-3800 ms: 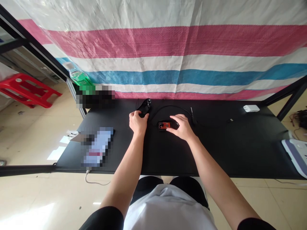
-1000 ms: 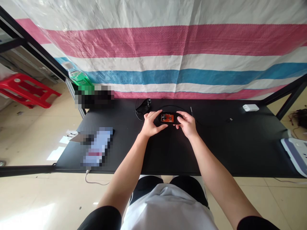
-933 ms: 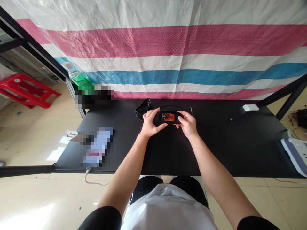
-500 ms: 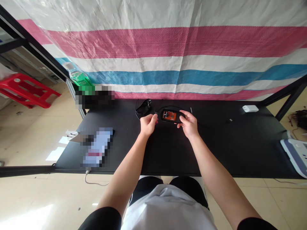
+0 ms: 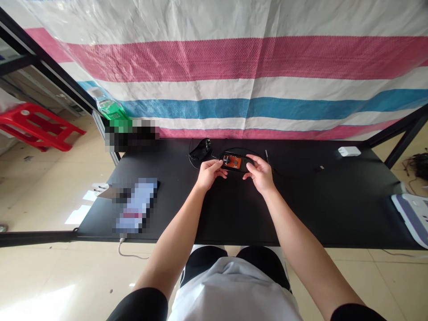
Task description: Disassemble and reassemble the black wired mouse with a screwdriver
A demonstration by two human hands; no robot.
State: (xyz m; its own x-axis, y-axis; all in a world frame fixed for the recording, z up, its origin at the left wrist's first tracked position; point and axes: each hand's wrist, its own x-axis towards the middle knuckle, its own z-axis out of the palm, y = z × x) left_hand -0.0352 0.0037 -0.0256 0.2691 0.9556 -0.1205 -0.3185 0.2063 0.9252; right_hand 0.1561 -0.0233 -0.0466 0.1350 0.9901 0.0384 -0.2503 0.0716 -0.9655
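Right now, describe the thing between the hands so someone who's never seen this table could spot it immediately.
Find the long black table below the pink, white and blue striped tarp. Near its back edge, between the left hand and right hand, is a black computer mouse. Its orange circuit board faces up, setting it apart from the all-black object just left of it.

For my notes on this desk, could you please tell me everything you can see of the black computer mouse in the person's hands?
The black computer mouse lies belly up, showing a bright orange panel with small dark markings too small to read. Its elongated casing looks like plastic and runs roughly sideways across the view. The left hand touches one end, the right hand the other. A thin black cord curves behind it. Whether it rests on the black table cannot be told.
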